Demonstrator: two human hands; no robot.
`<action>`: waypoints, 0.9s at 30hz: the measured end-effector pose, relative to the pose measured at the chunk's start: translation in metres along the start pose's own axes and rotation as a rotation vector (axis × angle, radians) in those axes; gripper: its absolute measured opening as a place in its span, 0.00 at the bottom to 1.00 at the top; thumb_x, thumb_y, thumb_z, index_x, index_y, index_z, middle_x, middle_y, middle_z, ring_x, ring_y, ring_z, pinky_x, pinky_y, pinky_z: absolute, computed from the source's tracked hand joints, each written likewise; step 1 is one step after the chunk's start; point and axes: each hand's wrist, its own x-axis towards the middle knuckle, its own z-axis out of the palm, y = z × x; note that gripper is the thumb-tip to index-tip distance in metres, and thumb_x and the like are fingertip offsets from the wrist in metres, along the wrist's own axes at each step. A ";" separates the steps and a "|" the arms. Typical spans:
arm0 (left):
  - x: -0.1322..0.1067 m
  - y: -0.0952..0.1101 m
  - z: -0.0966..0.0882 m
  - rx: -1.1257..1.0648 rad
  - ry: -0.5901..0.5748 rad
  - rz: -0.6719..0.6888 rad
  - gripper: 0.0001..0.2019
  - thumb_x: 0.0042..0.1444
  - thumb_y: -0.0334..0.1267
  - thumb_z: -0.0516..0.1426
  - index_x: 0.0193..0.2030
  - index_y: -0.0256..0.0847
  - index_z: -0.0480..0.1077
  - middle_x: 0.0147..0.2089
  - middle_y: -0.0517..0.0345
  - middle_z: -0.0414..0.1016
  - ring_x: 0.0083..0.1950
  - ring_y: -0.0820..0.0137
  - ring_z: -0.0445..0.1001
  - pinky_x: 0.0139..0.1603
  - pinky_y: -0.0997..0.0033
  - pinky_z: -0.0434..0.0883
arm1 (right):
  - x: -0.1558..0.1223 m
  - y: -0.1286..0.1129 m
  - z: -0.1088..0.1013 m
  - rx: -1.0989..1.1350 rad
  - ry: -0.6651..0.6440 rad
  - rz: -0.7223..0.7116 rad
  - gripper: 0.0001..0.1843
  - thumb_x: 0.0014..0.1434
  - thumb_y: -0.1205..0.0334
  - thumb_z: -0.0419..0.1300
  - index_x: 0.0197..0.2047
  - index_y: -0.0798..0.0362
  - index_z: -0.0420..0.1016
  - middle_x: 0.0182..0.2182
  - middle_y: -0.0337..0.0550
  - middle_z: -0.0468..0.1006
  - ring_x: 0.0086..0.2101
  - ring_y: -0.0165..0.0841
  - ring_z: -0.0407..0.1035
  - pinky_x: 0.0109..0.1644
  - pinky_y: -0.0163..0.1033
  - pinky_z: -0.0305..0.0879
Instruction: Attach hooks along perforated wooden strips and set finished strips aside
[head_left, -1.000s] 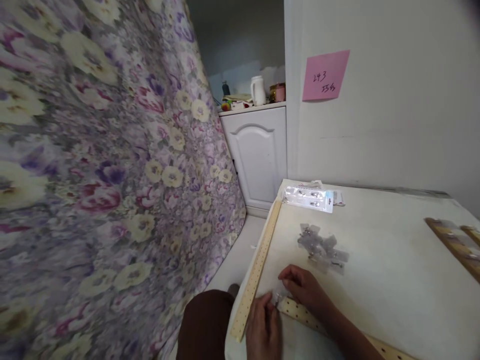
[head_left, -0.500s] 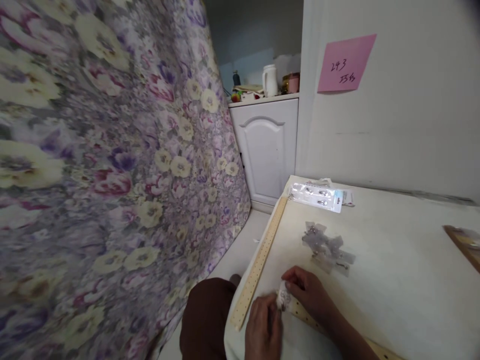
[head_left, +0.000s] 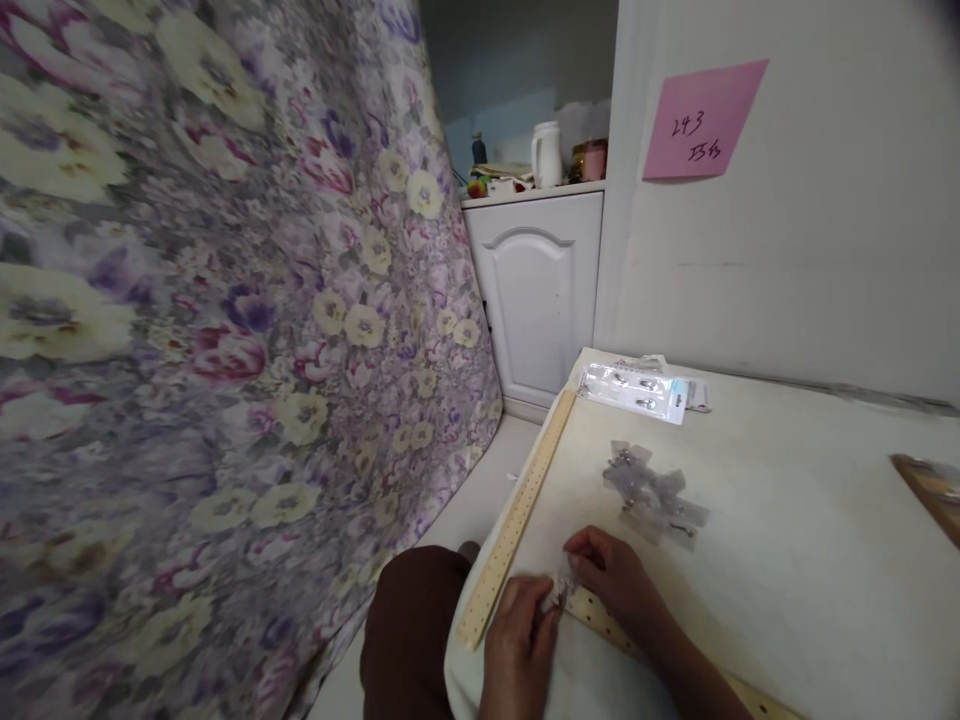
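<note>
My left hand (head_left: 521, 640) and my right hand (head_left: 616, 585) meet at the near end of a pale wooden strip with a row of holes (head_left: 600, 618), which lies on the white table (head_left: 787, 560). Both hands pinch a small clear packet with a tiny metal part (head_left: 561, 594), too small to name. A little beyond my right hand lies a heap of several small clear bags with metal bits (head_left: 654, 492). A second, longer perforated wooden strip (head_left: 521, 510) runs along the table's left edge.
A flat clear blister pack (head_left: 637, 391) lies at the table's far corner. More wooden strips (head_left: 930, 490) show at the right edge. A flowered cloth (head_left: 225, 330) hangs on the left. A white cabinet (head_left: 541, 290) stands behind, a pink note (head_left: 701, 120) on the wall.
The view has swung a little to the left, so the table's right side has slid out of sight. My hands stay together at the strip's end, still working the small packet.
</note>
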 end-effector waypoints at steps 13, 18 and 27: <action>0.003 0.004 0.002 0.047 -0.008 -0.007 0.07 0.61 0.36 0.53 0.42 0.42 0.72 0.40 0.54 0.74 0.43 0.65 0.73 0.45 0.66 0.71 | 0.000 0.001 0.001 -0.047 0.021 -0.012 0.07 0.50 0.64 0.55 0.32 0.52 0.73 0.24 0.38 0.74 0.27 0.32 0.68 0.33 0.36 0.62; 0.002 0.001 0.003 0.026 0.010 0.040 0.08 0.61 0.36 0.53 0.44 0.42 0.72 0.41 0.53 0.74 0.44 0.65 0.73 0.46 0.65 0.71 | 0.000 0.001 0.001 -0.055 0.019 -0.012 0.07 0.50 0.63 0.55 0.33 0.53 0.73 0.24 0.39 0.75 0.27 0.33 0.68 0.33 0.36 0.63; 0.003 0.001 0.006 0.018 0.033 0.074 0.09 0.62 0.38 0.52 0.39 0.43 0.74 0.38 0.53 0.74 0.42 0.65 0.74 0.44 0.65 0.72 | 0.001 0.002 0.001 -0.065 0.017 -0.017 0.06 0.50 0.64 0.55 0.32 0.52 0.72 0.24 0.38 0.75 0.27 0.32 0.68 0.33 0.35 0.63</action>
